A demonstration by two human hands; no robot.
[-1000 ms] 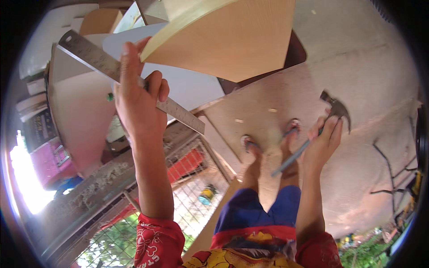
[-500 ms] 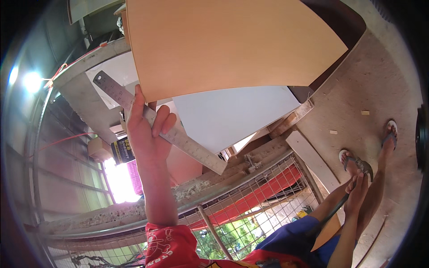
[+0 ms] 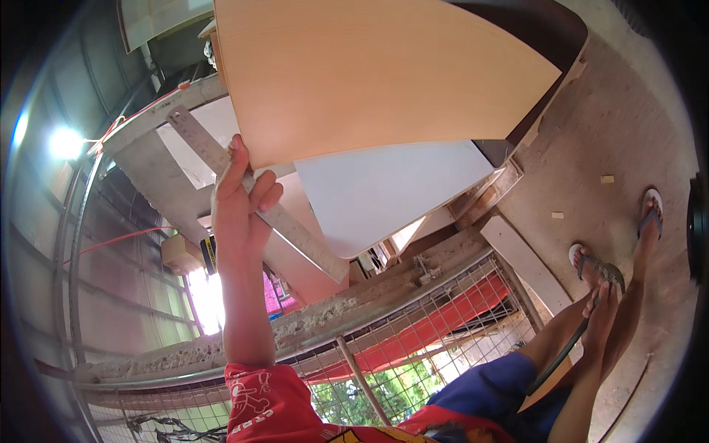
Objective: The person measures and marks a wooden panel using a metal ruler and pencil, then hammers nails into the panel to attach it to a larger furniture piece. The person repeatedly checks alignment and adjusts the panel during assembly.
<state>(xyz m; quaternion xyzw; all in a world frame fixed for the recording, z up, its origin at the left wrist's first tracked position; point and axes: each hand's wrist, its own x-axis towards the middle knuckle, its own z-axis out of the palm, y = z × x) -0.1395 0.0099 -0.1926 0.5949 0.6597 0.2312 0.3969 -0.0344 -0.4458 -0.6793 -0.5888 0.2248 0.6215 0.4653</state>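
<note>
My left hand (image 3: pixel 240 203) is closed around the middle of a long metal ruler (image 3: pixel 304 242), which lies slantwise through the fingers. Its index fingertip is beside the left edge of a large tan board (image 3: pixel 369 74), close to the board's near corner; whether they touch I cannot tell. A white panel (image 3: pixel 391 188) lies lower, under the board's near edge. Down at the right, beside my bare legs, my right hand (image 3: pixel 600 304) is closed on what looks like a claw hammer (image 3: pixel 613 276), gripping it just below its dark head. The dark handle slopes down toward my shorts.
A dark brown rounded panel (image 3: pixel 565 37) sticks out beneath the tan board. In front runs a rough concrete ledge (image 3: pixel 325 314) with wire mesh (image 3: pixel 295 376) below. A narrow plank (image 3: pixel 521 258) leans near my legs. Small wood scraps (image 3: pixel 607 179) lie on the floor.
My left hand and the ruler have turned slightly, and the ruler's lower end has shifted left. The whole view has shifted a little. The right hand keeps its hold on the hammer.
</note>
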